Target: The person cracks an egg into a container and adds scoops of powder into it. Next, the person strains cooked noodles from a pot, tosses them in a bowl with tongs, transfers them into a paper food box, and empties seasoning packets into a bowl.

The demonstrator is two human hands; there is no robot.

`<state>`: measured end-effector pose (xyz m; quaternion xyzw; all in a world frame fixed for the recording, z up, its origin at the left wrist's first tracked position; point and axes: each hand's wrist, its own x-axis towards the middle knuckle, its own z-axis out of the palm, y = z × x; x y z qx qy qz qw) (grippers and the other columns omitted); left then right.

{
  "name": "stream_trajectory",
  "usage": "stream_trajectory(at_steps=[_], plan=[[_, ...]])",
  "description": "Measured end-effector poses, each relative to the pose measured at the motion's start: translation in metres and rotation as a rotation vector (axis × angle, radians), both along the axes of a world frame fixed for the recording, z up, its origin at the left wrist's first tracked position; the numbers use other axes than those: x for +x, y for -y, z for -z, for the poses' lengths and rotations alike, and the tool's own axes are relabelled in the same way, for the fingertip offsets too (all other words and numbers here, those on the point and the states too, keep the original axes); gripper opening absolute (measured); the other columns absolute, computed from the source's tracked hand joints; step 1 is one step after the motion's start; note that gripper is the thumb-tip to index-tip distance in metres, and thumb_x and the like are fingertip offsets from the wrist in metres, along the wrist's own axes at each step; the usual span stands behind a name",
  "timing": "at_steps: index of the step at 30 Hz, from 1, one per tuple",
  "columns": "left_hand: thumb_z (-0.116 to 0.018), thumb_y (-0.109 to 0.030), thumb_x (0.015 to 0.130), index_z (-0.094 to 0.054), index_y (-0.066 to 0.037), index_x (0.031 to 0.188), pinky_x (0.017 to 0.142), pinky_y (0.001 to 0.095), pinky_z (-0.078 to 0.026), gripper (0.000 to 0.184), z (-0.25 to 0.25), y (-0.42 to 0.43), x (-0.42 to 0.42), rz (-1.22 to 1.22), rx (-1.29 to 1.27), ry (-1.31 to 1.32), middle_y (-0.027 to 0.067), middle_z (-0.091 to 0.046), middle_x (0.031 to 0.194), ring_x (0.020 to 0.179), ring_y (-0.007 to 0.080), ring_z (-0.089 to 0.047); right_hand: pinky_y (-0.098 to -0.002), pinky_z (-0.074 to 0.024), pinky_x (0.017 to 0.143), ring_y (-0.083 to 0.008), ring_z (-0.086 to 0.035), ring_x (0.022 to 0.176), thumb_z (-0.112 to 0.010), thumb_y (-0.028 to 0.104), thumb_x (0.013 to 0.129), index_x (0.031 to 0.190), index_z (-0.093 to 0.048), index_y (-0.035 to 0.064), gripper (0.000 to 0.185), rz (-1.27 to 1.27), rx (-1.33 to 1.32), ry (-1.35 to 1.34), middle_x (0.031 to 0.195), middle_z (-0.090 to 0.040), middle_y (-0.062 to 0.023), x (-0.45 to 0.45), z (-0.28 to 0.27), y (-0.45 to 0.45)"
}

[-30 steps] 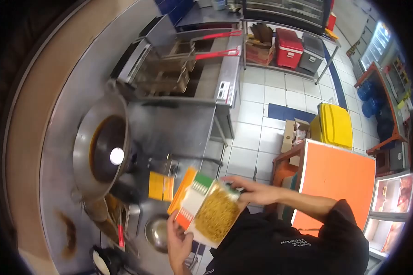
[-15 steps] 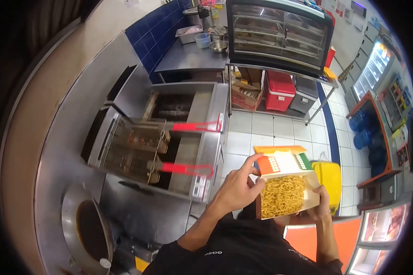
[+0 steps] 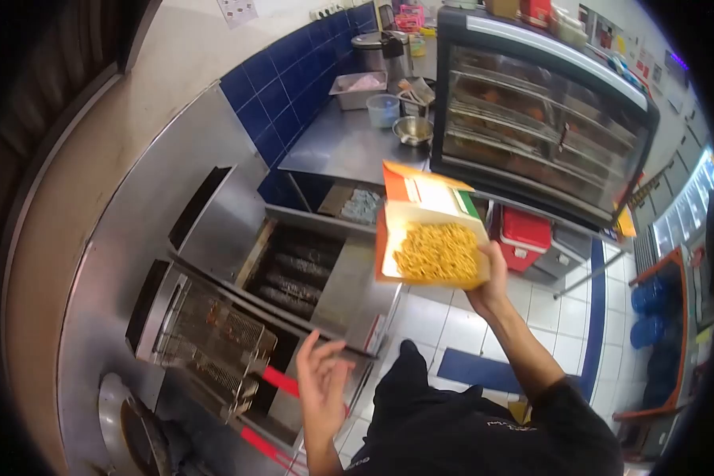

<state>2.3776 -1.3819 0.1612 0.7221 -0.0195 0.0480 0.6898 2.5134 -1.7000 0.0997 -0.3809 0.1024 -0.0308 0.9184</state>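
A takeaway box point(image 3: 384, 246) of cooked noodles point(image 3: 440, 252) is held up in front of me, its orange, white and green lid raised. My right hand point(image 3: 492, 282) grips the box by its right side, with part of the fingers hidden behind it. Lower left, my left hand point(image 3: 323, 385) is in the air, fingers apart and holding nothing. It hovers over the fryer's red basket handles point(image 3: 282, 381), apart from the box; whether it touches a handle I cannot tell.
A steel fryer with wire baskets point(image 3: 214, 341) stands at left, a wok point(image 3: 127, 424) below it. Ahead are a steel table point(image 3: 333, 151) with bowls and a glass display cabinet point(image 3: 531, 119). A red cooler point(image 3: 525, 234) sits under the cabinet.
My left hand has let go of the box and moved down and left, fingers spread. My right hand has carried the box forward and left. The view has turned left.
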Motion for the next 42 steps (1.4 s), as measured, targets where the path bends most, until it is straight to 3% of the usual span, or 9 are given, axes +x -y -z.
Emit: stream_trajectory(at_steps=[9, 11, 13, 15, 16, 19, 24, 26, 42], plan=[[-0.063, -0.017, 0.109, -0.040, -0.006, 0.163, 0.081, 0.0317, -0.056, 0.059, 0.036, 0.026, 0.121, -0.446, 0.043, -0.071, 0.0156, -0.068, 0.132, 0.093, 0.0201, -0.071, -0.0488, -0.0630, 0.083, -0.0261, -0.073, 0.112, -0.043, 0.042, 0.107, 0.144, -0.057, 0.0099, 0.051, 0.118, 0.069, 0.228, 0.133, -0.071, -0.0100, 0.442, -0.004, -0.034], [-0.065, -0.011, 0.103, -0.060, -0.003, 0.133, 0.113, 0.0582, -0.051, 0.033, 0.045, 0.023, 0.146, -0.338, 0.761, 0.140, 0.0217, -0.064, 0.137, 0.134, 0.0478, -0.058, -0.0477, -0.0640, 0.084, -0.0266, -0.074, 0.113, -0.039, 0.043, 0.110, 0.144, -0.057, 0.0094, 0.051, 0.333, 0.055, 0.256, 0.132, -0.072, -0.0095, 0.554, 0.011, -0.022], [-0.058, -0.011, 0.110, -0.066, -0.002, 0.139, 0.118, 0.0460, -0.048, 0.032, 0.021, 0.053, 0.175, -0.517, 0.493, -0.070, 0.0238, -0.057, 0.151, 0.139, 0.0386, -0.058, -0.0476, -0.0643, 0.085, -0.0282, -0.074, 0.113, -0.038, 0.044, 0.111, 0.143, -0.057, 0.0084, 0.051, 0.496, 0.048, 0.300, 0.133, -0.071, -0.0106, 0.679, 0.038, 0.011], [-0.056, -0.023, 0.110, -0.072, -0.010, 0.132, 0.101, 0.0448, -0.058, 0.030, 0.021, 0.059, 0.202, -0.491, 0.819, -0.131, 0.0175, -0.072, 0.135, 0.124, 0.0351, -0.069, -0.0472, -0.0630, 0.086, -0.0298, -0.073, 0.111, -0.037, 0.043, 0.111, 0.141, -0.056, 0.0062, 0.051, 0.657, 0.004, 0.295, 0.133, -0.069, -0.0131, 0.770, 0.036, 0.045], [-0.065, -0.014, 0.108, -0.039, -0.011, 0.167, 0.119, 0.0434, -0.044, 0.064, 0.074, 0.059, 0.191, -0.455, 0.026, -0.305, 0.0185, -0.052, 0.162, 0.135, 0.0323, -0.061, -0.0469, -0.0618, 0.088, -0.0306, -0.072, 0.110, -0.038, 0.042, 0.111, 0.141, -0.056, 0.0046, 0.051, 0.750, -0.051, 0.265, 0.133, -0.068, -0.0147, 0.807, 0.031, 0.060], [-0.054, -0.016, 0.114, -0.039, -0.005, 0.165, 0.114, 0.0399, -0.046, 0.054, 0.028, 0.095, 0.259, -0.390, 0.458, -0.674, 0.0164, -0.067, 0.137, 0.132, 0.0268, -0.062, -0.0480, -0.0487, 0.111, -0.0394, -0.060, 0.128, -0.038, 0.038, 0.114, 0.145, -0.047, -0.0067, 0.055, 0.871, -0.229, 0.260, 0.143, -0.057, -0.0284, 0.908, 0.045, 0.126], [-0.055, -0.016, 0.113, -0.045, -0.004, 0.161, 0.109, 0.0406, -0.049, 0.050, 0.113, 0.136, 0.302, -0.384, -0.037, -0.569, 0.0162, -0.068, 0.137, 0.125, 0.0270, -0.064, -0.0476, -0.0512, 0.106, -0.0369, -0.063, 0.123, -0.039, 0.038, 0.111, 0.143, -0.050, -0.0064, 0.055, 0.958, -0.351, 0.091, 0.138, -0.061, -0.0279, 1.025, 0.064, 0.242], [-0.056, -0.016, 0.113, -0.046, -0.004, 0.160, 0.107, 0.0399, -0.049, 0.050, 0.111, 0.153, 0.351, -0.410, -0.023, -0.700, 0.0159, -0.068, 0.136, 0.123, 0.0264, -0.065, -0.0454, -0.0628, 0.085, -0.0341, -0.074, 0.102, -0.045, 0.034, 0.107, 0.134, -0.060, -0.0002, 0.047, 0.977, -0.291, 0.134, 0.126, -0.068, -0.0212, 1.075, 0.090, 0.307], [-0.068, -0.017, 0.107, -0.053, -0.002, 0.153, 0.093, 0.0345, -0.056, 0.051, 0.108, 0.173, 0.462, -0.476, 0.050, -0.877, 0.0140, -0.070, 0.134, 0.110, 0.0216, -0.070, -0.0370, -0.0572, 0.084, -0.0188, -0.070, 0.094, -0.059, 0.043, 0.102, 0.123, -0.072, 0.0140, 0.039, 0.290, -0.561, -0.332, 0.104, -0.074, -0.0061, 1.057, 0.226, 0.406]])
